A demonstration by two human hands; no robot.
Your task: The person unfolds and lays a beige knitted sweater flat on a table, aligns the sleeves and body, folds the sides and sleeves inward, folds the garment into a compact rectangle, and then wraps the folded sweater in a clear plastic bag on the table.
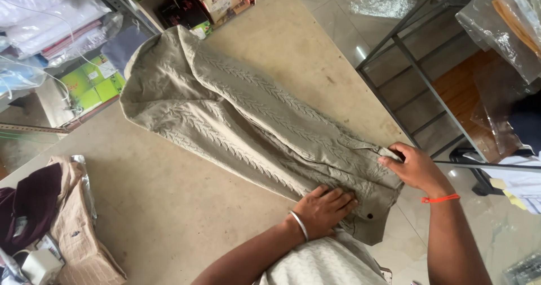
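The left grip (325, 207) pressed flat and released on a beige garment (248, 116) near the surface's (169, 206) near edge, while the right grip (414, 166) pinched its waistband at the right edge, garment stretching toward the far-left corner.

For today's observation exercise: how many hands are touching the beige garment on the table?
2. The left hand presses flat on the beige garment near its lower end; the right hand grips the garment's edge at the table's corner.
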